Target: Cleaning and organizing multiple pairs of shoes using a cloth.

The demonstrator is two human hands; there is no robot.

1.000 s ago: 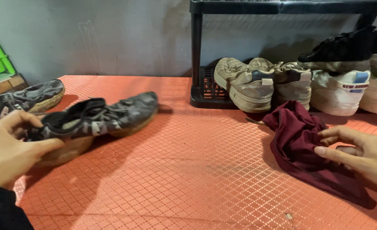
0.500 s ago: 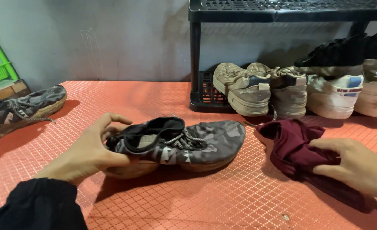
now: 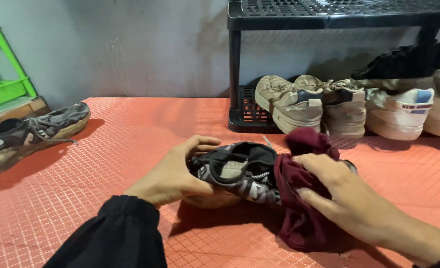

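Observation:
My left hand [image 3: 173,173] grips the heel of a dark camouflage-patterned shoe [image 3: 235,173] and holds it on the red patterned floor mat [image 3: 130,134]. My right hand [image 3: 336,191] presses a maroon cloth [image 3: 304,208] against the shoe's front half, which the cloth covers. The matching second shoe [image 3: 26,136] lies at the far left of the mat, with nothing touching it.
A black plastic shoe rack [image 3: 240,64] stands against the grey wall behind. Several beige and white sneakers [image 3: 299,104] sit on its bottom shelf, with a black shoe [image 3: 403,64] on top at the right. A green plastic rack [image 3: 6,84] is at the far left.
My left hand carried the camouflage shoe from the left to the middle. My right hand picked up the maroon cloth and brought it over the shoe's front.

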